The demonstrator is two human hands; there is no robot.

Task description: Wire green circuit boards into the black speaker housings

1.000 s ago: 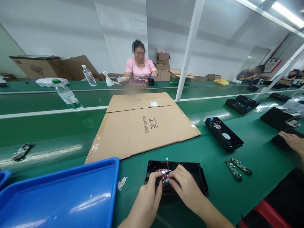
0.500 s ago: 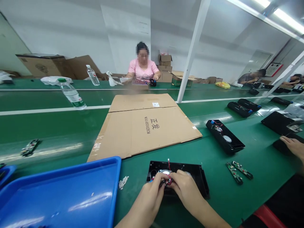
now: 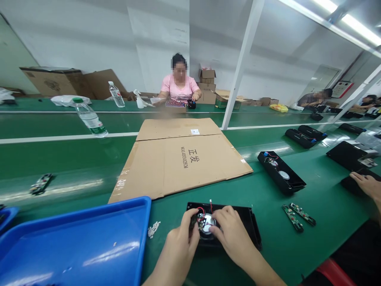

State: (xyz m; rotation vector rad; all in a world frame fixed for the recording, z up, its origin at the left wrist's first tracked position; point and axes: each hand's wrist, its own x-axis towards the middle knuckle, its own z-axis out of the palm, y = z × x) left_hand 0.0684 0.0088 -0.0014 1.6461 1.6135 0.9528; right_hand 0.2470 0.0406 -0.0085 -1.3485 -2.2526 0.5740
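Observation:
In front of me lies a black plastic speaker case (image 3: 245, 222) with its inside facing up. A round silver speaker (image 3: 207, 224) sits in its left half, with red wires (image 3: 203, 212) looping beside it. My left hand (image 3: 181, 238) is closed at the case's left end, thumb and fingers pinching a small dark part (image 3: 194, 221) near the wires. My right hand (image 3: 235, 230) reaches over the middle of the case. Its thumb and index finger are apart at the speaker's right edge, and they hide some of the case. A thin lead with a white plug (image 3: 210, 201) stands up at the back edge.
A blue tray (image 3: 98, 222) is at left, beside small white pieces (image 3: 154, 229). Flattened cardboard (image 3: 178, 163) lies ahead. At right are another open case (image 3: 281, 172), circuit boards (image 3: 293, 218) and a co-worker's hand (image 3: 367, 184). Another person (image 3: 180, 87) sits opposite.
My hands have moved apart from being together over the wires. The left shifted left with the small dark part, and the speaker between them now shows more.

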